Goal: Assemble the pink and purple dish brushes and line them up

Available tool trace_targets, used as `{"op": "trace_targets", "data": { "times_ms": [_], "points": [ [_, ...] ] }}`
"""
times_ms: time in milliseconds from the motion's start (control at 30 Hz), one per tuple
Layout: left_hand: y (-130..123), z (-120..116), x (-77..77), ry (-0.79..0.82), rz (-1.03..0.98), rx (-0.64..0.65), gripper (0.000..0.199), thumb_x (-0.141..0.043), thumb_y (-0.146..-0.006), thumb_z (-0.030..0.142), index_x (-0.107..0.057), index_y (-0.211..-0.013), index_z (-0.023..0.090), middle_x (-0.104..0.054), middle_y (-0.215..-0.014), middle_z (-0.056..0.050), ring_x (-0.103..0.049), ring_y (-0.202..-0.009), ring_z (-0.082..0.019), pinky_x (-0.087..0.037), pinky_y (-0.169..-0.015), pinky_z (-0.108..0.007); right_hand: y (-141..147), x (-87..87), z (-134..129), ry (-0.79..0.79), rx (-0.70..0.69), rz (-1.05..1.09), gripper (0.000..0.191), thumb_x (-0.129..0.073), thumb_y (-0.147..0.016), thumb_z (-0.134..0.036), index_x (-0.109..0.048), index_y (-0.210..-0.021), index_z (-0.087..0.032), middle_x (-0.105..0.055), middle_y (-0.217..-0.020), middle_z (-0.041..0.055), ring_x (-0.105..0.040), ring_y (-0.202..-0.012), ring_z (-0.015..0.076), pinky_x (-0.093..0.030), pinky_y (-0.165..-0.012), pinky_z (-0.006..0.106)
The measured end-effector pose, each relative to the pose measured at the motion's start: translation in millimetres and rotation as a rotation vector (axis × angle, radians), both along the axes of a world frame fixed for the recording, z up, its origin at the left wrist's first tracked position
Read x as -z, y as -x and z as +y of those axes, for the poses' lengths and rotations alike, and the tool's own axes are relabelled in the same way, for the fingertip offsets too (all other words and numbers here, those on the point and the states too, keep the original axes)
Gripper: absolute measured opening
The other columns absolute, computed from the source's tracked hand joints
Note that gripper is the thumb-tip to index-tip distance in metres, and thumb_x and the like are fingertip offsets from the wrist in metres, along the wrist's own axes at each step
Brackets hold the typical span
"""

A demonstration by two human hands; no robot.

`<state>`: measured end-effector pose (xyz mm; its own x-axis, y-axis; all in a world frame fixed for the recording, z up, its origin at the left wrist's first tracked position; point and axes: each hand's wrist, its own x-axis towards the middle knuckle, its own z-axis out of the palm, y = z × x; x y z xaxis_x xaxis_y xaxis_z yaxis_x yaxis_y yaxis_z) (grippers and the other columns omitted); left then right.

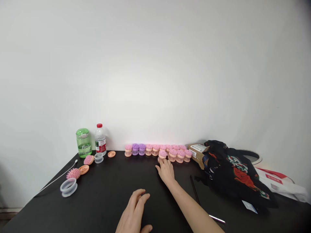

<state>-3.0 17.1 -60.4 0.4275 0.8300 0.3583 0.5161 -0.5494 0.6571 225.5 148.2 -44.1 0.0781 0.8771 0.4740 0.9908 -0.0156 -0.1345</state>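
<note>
Along the wall stands a row of small round brushes with bristled tops, pink ones [148,149] and two purple ones [135,149]. A second, shorter row sits in front at its right part. My right hand [166,171] reaches to the leftmost pink brush [162,154] of that front row, its fingertips at the brush's base; whether they grip it cannot be made out. My left hand [134,210] is over the table near the bottom centre, fingers bent and apart, holding nothing.
At left are a green container [84,144], a red-capped bottle [100,142], loose pink bristle heads [73,173], orange discs [111,154], clear rings [68,187] and a white cable [57,178]. At right lie a cardboard box [198,156], black bag [233,174] and dark stick [194,189].
</note>
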Motion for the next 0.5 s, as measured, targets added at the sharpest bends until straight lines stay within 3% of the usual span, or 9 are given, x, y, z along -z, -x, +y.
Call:
{"op": "trace_targets", "data": {
  "times_ms": [133,267,367,500],
  "points": [
    [1,2,-0.1,0.0,-0.001,0.015,0.086,-0.06,-0.062,-0.001,-0.044,-0.138,0.035,-0.039,-0.148,-0.008,-0.053,-0.125,-0.031,-0.055,-0.096,-0.042,-2,1.2,3,-0.001,0.104,-0.04,0.037,-0.062,-0.088,-0.026,-0.061,-0.124,-0.016,-0.065,-0.109,0.0163,-0.057,-0.104,0.0322,-0.047,-0.083,0.04],
    [0,-2,-13.9,0.035,0.042,0.057,0.086,-0.064,-0.061,-0.001,-0.042,-0.138,0.032,-0.039,-0.147,-0.01,-0.048,-0.13,-0.032,-0.049,-0.103,-0.042,0,0.3,-2,-0.01,0.11,-0.072,0.032,-0.061,-0.088,-0.027,-0.065,-0.116,-0.011,-0.066,-0.103,0.019,-0.058,-0.101,0.0347,-0.046,-0.08,0.041],
    [0,-4,-28.0,0.043,0.091,0.061,0.084,-0.073,-0.06,0.004,-0.044,-0.136,0.025,-0.041,-0.144,-0.013,-0.044,-0.132,-0.033,-0.044,-0.108,-0.044,-1,4.4,-7,-0.033,0.01,-0.095,0.027,-0.055,-0.091,-0.024,-0.067,-0.111,-0.01,-0.065,-0.105,0.0205,-0.058,-0.1,0.0346,-0.046,-0.082,0.042],
    [4,0,-37.6,0.045,0.094,-0.003,0.084,-0.081,-0.058,0.01,-0.045,-0.134,0.02,-0.041,-0.141,-0.016,-0.045,-0.129,-0.033,-0.046,-0.106,-0.043,0,24.9,-12,-0.13,-0.182,-0.109,0.031,-0.05,-0.093,-0.032,-0.069,-0.104,-0.01,-0.066,-0.099,0.0194,-0.059,-0.091,0.0342,-0.049,-0.077,0.045]
  ]
}}
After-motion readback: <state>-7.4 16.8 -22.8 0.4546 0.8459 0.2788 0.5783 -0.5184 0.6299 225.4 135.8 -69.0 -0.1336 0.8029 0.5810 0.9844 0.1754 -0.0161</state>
